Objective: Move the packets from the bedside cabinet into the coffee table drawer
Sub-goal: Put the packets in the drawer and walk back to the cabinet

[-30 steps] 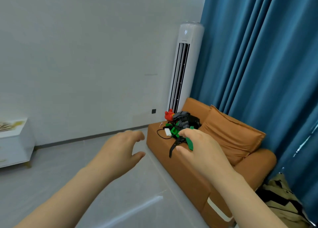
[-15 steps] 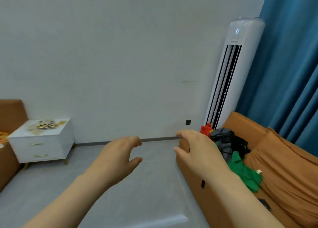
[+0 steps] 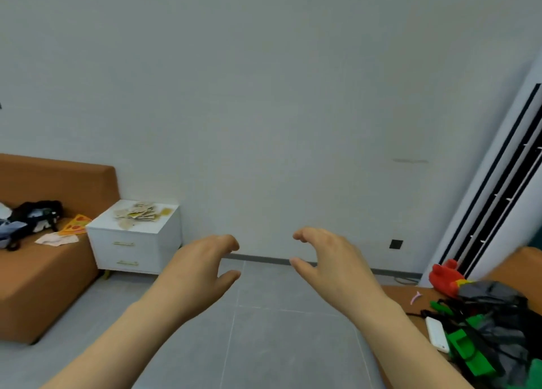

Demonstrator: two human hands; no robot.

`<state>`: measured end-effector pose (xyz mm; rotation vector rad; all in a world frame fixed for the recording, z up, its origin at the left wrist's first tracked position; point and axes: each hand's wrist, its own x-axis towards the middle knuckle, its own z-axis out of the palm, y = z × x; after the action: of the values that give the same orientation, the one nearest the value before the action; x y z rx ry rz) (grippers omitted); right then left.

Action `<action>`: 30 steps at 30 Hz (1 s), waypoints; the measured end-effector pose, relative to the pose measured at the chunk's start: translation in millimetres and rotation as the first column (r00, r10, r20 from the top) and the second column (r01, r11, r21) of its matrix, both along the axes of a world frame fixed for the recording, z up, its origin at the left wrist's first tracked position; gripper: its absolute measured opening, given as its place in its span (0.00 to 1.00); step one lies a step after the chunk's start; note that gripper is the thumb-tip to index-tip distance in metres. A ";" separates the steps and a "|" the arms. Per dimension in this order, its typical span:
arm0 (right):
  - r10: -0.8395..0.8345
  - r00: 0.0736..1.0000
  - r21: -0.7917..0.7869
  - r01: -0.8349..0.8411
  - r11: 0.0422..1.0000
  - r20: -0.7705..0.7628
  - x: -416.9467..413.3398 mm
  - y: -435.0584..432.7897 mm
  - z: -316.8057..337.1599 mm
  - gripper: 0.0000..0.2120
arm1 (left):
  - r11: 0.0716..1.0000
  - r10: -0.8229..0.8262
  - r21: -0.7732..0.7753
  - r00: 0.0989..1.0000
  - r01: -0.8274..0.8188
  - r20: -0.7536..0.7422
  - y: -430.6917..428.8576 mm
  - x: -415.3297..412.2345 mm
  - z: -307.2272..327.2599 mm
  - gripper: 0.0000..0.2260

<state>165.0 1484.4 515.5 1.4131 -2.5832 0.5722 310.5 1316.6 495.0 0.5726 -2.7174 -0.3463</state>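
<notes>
left hand (image 3: 202,267) empty, fingers loosely curled | right hand (image 3: 328,259) likewise | packets (image 3: 140,214) lay piled atop bedside cabinet (image 3: 132,250)

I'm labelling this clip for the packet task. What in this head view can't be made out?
- Coffee table drawer: outside the head view altogether.
- Tan and yellow flat packets on the white two-drawer bedside cabinet: too small and blurred to count.
- Tall white air conditioner: cut off by the right edge.
- Green, grey and black heap on the right-hand orange sofa: cut by the right and bottom edges.
</notes>
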 end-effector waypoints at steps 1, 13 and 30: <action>0.017 1.000 0.007 -0.017 1.000 0.009 -10.1 -20.0 -2.2 0.19 | 1.000 0.015 -0.001 1.000 -0.015 0.006 -16.9 -7.9 -1.9 0.16; 0.234 0.967 0.072 -0.242 0.968 0.095 -135.4 -216.4 -37.1 0.20 | 0.971 0.229 0.044 0.970 -0.233 0.088 -175.2 -102.0 -33.1 0.16; 0.483 0.858 0.117 -0.505 0.855 0.173 -276.2 -476.0 -71.6 0.18 | 0.831 0.518 0.110 0.831 -0.545 0.203 -374.3 -204.3 -67.0 0.17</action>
<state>-111.2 1008.4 443.9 2.1978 -2.3946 0.5467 106.2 942.3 428.0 1.4265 -2.5403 -0.3842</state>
